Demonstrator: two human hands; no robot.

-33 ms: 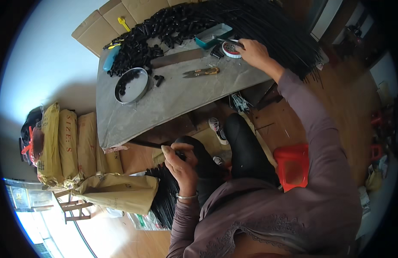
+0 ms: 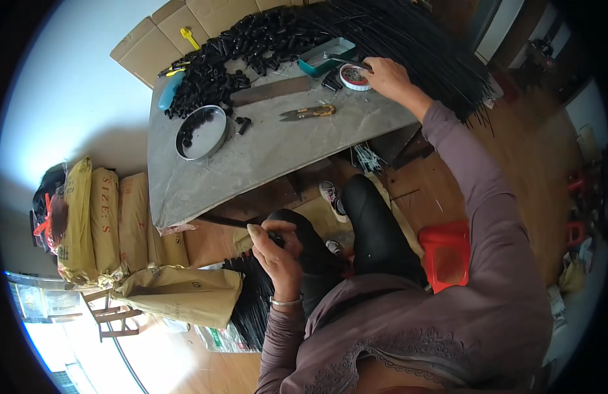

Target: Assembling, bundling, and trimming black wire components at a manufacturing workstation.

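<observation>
My left hand (image 2: 276, 255) is closed around a thin black rod (image 2: 226, 221), which points left past the table's front edge. At the table's right side, the fingers of my right hand (image 2: 388, 77) pinch a slim tool with a dark handle (image 2: 350, 61). Its tip reaches over a teal tray (image 2: 312, 69); its exact kind is hard to make out. Just below that tool sits a round white-and-red dish (image 2: 346, 84) with small metal bits in it. Thread snips (image 2: 308, 113) with yellowish handles lie nearer me on the table.
A pile of short black tubes (image 2: 212, 77) covers the far left of the table (image 2: 245, 161). Long black rods (image 2: 422, 56) spread at the far right. A round metal pan (image 2: 201, 156) stands at left. Sacks (image 2: 107, 217) line the wall; a red stool (image 2: 445, 253) is at right.
</observation>
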